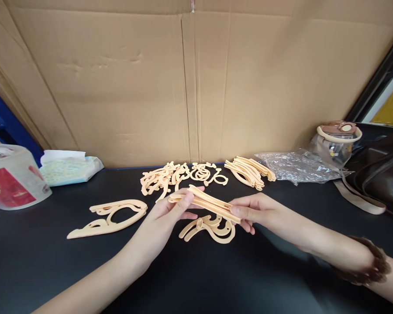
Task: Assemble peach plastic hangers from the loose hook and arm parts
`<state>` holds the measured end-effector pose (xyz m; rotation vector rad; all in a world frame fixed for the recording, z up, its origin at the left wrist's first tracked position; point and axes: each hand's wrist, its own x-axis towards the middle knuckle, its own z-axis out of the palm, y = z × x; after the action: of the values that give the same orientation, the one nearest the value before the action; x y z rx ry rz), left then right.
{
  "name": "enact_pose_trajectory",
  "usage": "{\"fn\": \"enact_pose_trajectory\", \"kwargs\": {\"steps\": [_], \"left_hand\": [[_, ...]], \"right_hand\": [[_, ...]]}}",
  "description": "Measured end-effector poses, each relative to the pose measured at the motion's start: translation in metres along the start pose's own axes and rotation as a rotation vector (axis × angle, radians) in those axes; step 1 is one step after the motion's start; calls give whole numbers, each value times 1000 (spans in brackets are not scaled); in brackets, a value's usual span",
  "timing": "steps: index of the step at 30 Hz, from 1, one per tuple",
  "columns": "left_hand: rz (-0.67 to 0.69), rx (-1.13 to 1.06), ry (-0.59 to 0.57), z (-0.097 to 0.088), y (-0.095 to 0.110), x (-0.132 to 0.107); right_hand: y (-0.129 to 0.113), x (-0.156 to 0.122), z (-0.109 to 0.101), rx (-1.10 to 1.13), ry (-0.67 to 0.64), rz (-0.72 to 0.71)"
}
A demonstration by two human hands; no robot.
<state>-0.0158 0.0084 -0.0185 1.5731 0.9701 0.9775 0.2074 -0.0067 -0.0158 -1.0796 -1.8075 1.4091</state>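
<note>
Two slim beige plastic hanger arms [212,204] lie side by side between my hands, held above the black table. My left hand [173,207] pinches their left ends, thumb on top. At the right end, my right hand [252,209] grips them between thumb and fingers. Just below lie several curved beige hook pieces [224,237], partly hidden by the held arms. A folded beige hanger [118,222] rests left of my left hand. Beyond my hands is a heap of hook pieces [163,176], and farther right a stack of hanger arms [249,172].
A tall cardboard sheet [118,87] stands behind the black table [196,279]. At the left are a tissue pack [70,168] and a whitish tub [16,174]. Crumpled clear plastic [294,165], a clear cup with a strap [336,148] and a black bag [383,165] sit right.
</note>
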Motion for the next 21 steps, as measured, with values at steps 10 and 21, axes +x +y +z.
{"fn": "enact_pose_trajectory", "kwargs": {"steps": [10, 21], "left_hand": [[-25, 286, 68, -32, 6, 13], [55, 773, -12, -35, -14, 11]], "right_hand": [[19, 10, -32, -717, 296, -175], [27, 11, -28, -830, 271, -112]]}}
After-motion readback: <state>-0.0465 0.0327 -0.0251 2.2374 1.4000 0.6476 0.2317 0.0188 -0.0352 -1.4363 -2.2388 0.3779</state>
